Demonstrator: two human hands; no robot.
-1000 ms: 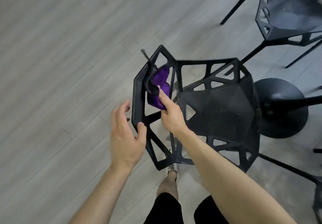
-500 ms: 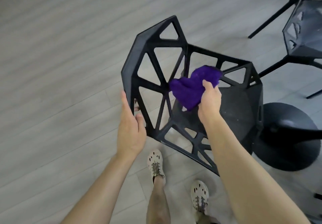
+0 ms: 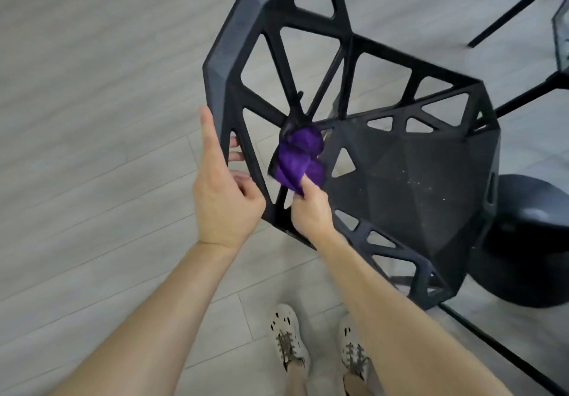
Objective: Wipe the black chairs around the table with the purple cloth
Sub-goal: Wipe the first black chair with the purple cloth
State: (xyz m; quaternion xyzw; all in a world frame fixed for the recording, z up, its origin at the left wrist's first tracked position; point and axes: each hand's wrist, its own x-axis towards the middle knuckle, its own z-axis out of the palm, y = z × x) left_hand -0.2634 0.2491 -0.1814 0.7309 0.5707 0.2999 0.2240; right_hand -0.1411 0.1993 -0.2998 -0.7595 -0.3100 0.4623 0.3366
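Note:
A black chair (image 3: 409, 180) with a lattice of triangular holes fills the middle of the view, its backrest toward me on the left. My left hand (image 3: 224, 192) grips the backrest's outer edge, fingers curled round behind the frame and the index finger straight along it. My right hand (image 3: 311, 208) holds the bunched purple cloth (image 3: 300, 157) and presses it against the struts where the backrest meets the seat. Pale specks dot the seat surface.
A second black chair (image 3: 558, 35) shows at the top right edge with its thin legs. The table's round black base (image 3: 532, 241) stands right of the chair. A dark table edge (image 3: 505, 352) crosses the lower right. My two shoes (image 3: 289, 334) stand on grey floor planks.
The right hand has brought the cloth from the rear seat rim down to the backrest-seat joint. The left hand has closed its grip on the backrest edge. The view has moved closer.

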